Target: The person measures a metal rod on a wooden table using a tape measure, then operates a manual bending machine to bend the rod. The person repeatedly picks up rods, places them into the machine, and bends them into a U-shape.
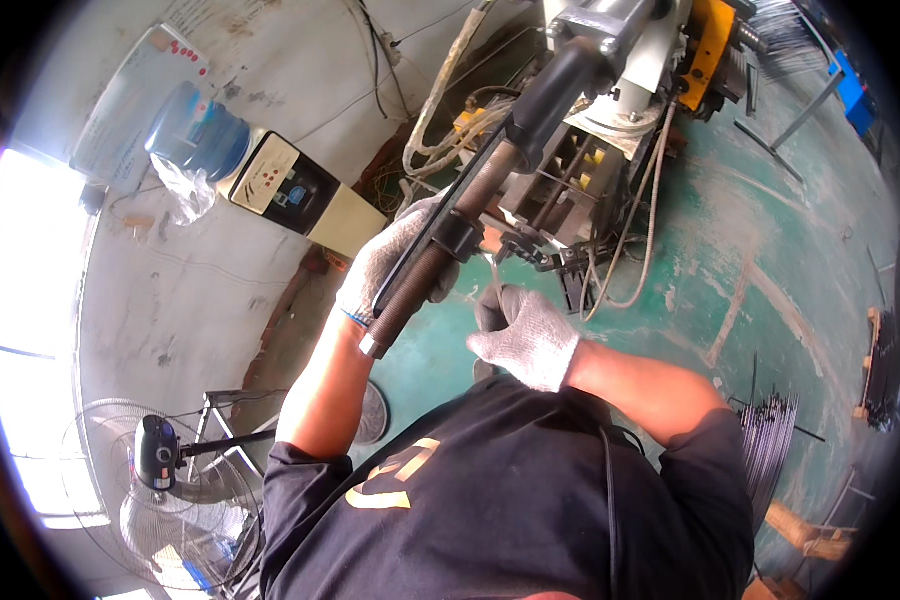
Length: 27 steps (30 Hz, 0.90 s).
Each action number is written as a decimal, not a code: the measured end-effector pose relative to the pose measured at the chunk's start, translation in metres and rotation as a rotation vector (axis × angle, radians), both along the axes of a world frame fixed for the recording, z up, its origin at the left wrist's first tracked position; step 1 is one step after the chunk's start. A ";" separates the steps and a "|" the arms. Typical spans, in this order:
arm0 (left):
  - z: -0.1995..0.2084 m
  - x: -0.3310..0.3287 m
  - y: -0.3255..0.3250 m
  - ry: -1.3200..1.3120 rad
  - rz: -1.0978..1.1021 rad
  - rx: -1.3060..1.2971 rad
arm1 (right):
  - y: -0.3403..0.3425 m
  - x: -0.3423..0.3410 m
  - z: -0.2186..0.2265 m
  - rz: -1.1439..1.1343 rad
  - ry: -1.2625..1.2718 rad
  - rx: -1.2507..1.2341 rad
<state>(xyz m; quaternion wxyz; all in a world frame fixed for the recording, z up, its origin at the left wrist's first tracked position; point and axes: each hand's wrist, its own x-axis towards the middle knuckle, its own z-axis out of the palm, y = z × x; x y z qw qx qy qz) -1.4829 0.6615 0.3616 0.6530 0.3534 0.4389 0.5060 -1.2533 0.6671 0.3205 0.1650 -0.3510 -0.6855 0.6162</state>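
A dark threaded shaft of the machine slants across the middle, with a black collar round it. My left hand, in a pale knitted glove, is at the shaft's left side and partly beneath it. Its fingertips show curled on the other side; the shaft hides what they close on. To the right of the shaft, my right hand wears the same kind of glove with greyish, soiled fingertips. Its fingers are bent together at the lower end of a thin pale strip, near the machine's small black fittings.
The machine's body fills the upper middle, with a looping hose. A water dispenser stands by the left wall. A caged fan is at lower left. Bundled dark rods lie right on the green floor.
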 end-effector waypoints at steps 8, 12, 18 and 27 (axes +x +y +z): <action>-0.004 -0.011 0.010 -0.161 -0.045 -0.094 | 0.049 0.024 -0.008 0.257 -0.103 0.228; -0.008 -0.019 0.012 -0.221 -0.114 -0.128 | 0.103 0.033 0.037 0.567 -0.351 0.515; -0.004 -0.011 0.009 -0.189 -0.007 -0.231 | 0.140 0.026 0.107 0.731 -0.459 1.072; -0.012 -0.017 0.015 -0.134 -0.047 -0.230 | 0.097 0.035 0.048 0.139 -0.068 1.243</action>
